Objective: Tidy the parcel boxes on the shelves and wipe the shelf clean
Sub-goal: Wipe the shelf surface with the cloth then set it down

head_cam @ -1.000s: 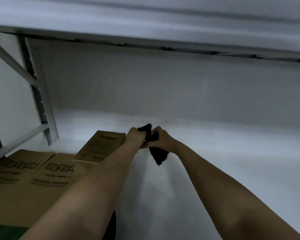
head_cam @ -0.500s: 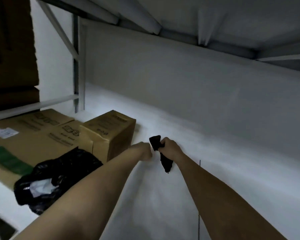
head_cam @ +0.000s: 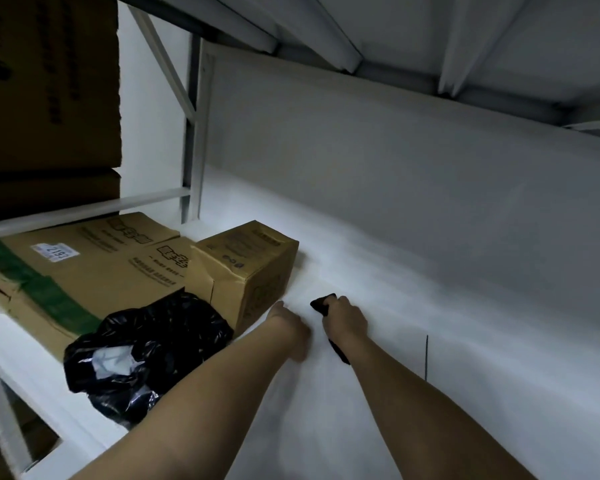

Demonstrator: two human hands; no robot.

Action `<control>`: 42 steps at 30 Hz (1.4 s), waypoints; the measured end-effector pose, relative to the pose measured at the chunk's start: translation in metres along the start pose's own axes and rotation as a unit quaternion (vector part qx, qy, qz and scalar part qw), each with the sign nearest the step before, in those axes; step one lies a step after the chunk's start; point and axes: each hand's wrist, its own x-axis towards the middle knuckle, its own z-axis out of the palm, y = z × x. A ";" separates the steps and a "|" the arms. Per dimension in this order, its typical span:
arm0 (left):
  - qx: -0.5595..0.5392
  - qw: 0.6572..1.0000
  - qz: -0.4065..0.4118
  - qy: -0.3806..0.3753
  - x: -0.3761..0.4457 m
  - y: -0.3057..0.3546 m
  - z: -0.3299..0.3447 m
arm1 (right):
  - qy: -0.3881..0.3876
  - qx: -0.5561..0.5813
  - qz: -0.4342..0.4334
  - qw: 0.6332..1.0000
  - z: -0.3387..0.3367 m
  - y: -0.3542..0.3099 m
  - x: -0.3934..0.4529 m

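My right hand (head_cam: 345, 318) grips a dark cloth (head_cam: 322, 304), whose ends stick out above and below the fist, low over the white shelf (head_cam: 413, 341). My left hand (head_cam: 289, 325) is beside it on the left, curled into a loose fist with nothing in it, close to the shelf surface. A small brown parcel box (head_cam: 246, 268) stands just left of my left hand. Behind it lie two flat brown boxes (head_cam: 94, 265), one with green tape and a white label.
A crumpled black plastic bag (head_cam: 146, 344) lies at the shelf's front left, against the boxes. A grey upright post (head_cam: 196, 133) and the back wall (head_cam: 395, 168) bound the shelf. Dark boxes (head_cam: 45, 98) fill the level above at left. A thin dark line (head_cam: 426, 358) marks the shelf.
My left hand has let go of the cloth and moved apart from the right hand. The view has swung left and closer, bringing the black bag and boxes into sight.
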 end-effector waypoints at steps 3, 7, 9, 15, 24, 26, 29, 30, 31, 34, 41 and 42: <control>-0.014 1.000 -0.005 0.006 0.008 0.000 0.005 | -0.052 0.039 -0.063 0.996 0.001 -0.025 0.009; -0.002 1.000 -0.006 0.017 0.005 -0.001 0.000 | -0.122 -0.024 -0.154 0.980 -0.002 -0.034 0.021; 0.011 1.000 0.011 0.001 0.008 -0.003 0.000 | -0.098 -0.091 -0.137 0.981 0.003 -0.023 0.031; -0.025 0.999 0.028 0.005 0.017 -0.015 0.000 | -0.061 -0.107 0.013 0.992 0.016 -0.017 0.042; -0.032 0.999 0.017 0.023 0.023 -0.017 -0.005 | -0.090 -0.039 -0.221 0.970 0.012 -0.024 0.060; -0.045 0.998 0.030 0.027 0.022 -0.018 -0.008 | -0.075 -0.056 -0.197 0.976 0.013 -0.018 0.065; -0.037 0.998 0.049 0.006 0.021 -0.016 -0.006 | -0.060 -0.094 -0.069 0.991 0.015 -0.012 0.070; -0.035 0.998 0.049 0.002 0.021 -0.017 -0.004 | -0.062 -0.099 -0.023 0.993 0.016 -0.012 0.070; -0.033 0.998 0.048 -0.002 0.023 -0.018 -0.002 | -0.064 -0.097 0.013 0.993 0.016 -0.015 0.072; -0.041 0.998 0.057 0.003 0.022 -0.022 -0.002 | -0.073 -0.087 0.062 0.992 0.019 -0.029 0.078; -0.027 0.993 0.117 -0.018 0.018 -0.031 -0.001 | -0.125 -0.088 -0.143 0.978 0.009 -0.035 0.085; -0.027 0.992 0.118 -0.020 0.017 -0.032 -0.001 | -0.118 -0.093 -0.188 0.971 0.009 -0.031 0.084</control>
